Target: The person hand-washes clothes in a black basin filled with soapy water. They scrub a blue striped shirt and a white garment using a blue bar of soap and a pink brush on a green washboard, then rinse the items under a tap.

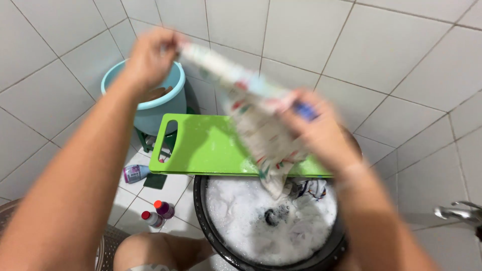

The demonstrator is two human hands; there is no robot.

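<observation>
Left hand (149, 56) and right hand (317, 131) each clenched on patterned cloth (251, 108), stretched taut above green board (211, 148) so drips fall into sudsy black basin (281, 221).

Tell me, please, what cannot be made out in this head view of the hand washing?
- Patterned cloth: motion blur hides its print and kind.
- Right hand: fingers blurred.
- Blue bucket: contents hidden by left hand.
- Black basin: foam covers the laundry; frame edge cuts its rim.
- Bottles: too small.
</observation>
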